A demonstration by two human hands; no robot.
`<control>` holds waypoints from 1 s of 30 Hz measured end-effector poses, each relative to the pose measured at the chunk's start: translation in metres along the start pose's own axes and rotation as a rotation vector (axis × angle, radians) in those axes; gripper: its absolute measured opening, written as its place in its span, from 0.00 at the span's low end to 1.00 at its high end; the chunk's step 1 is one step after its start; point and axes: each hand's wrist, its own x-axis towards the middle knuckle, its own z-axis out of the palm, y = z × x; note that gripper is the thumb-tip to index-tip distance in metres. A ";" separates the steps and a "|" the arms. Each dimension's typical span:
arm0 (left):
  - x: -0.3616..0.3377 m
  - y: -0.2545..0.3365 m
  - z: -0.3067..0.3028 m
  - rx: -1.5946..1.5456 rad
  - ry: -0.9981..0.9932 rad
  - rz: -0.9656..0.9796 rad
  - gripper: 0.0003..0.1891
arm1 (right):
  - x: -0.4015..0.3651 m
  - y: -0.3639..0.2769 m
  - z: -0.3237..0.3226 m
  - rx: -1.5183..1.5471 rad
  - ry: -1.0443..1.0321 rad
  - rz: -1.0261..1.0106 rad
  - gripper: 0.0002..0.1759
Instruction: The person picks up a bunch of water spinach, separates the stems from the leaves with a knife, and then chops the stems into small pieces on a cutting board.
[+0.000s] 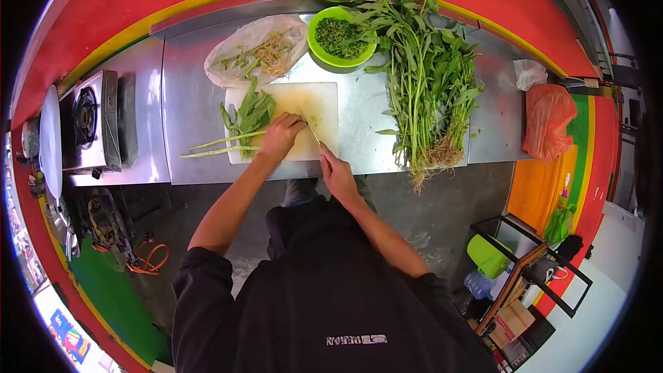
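Note:
My right hand (337, 171) is closed around the handle of a knife (313, 130), its blade slanting up and left over the white cutting board (330, 97). Close to the blade, my left hand (283, 134) presses on the board with curled fingers; whatever is under them is hidden. Leafy green stalks (251, 113) lie on the board's left side, left of that hand, with pale stems sticking out past the edge. Small green bits and a wet yellowish stain show on the board near the blade.
Behind the board are a clear plastic bag of rooted trimmings (266, 55) and a green bowl of chopped greens (313, 45). A large rooted bunch of greens (428, 76) lies right on the steel counter (197, 107). A gas stove (90, 121) stands left, an orange bag (549, 121) far right.

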 end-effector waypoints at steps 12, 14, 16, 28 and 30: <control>0.000 0.000 0.005 -0.015 0.042 -0.027 0.14 | 0.002 0.000 -0.002 0.104 0.043 -0.010 0.23; 0.003 -0.001 0.004 0.014 0.007 0.000 0.14 | 0.000 0.005 0.001 0.079 0.051 -0.031 0.23; 0.003 -0.001 0.002 0.012 0.007 0.005 0.14 | 0.002 0.009 0.004 0.056 0.056 -0.056 0.23; -0.001 -0.002 0.005 0.005 -0.011 0.029 0.17 | 0.009 0.002 0.000 0.045 0.057 -0.070 0.23; -0.001 -0.003 0.006 -0.008 -0.001 0.024 0.17 | 0.008 0.001 -0.002 0.040 0.035 -0.041 0.22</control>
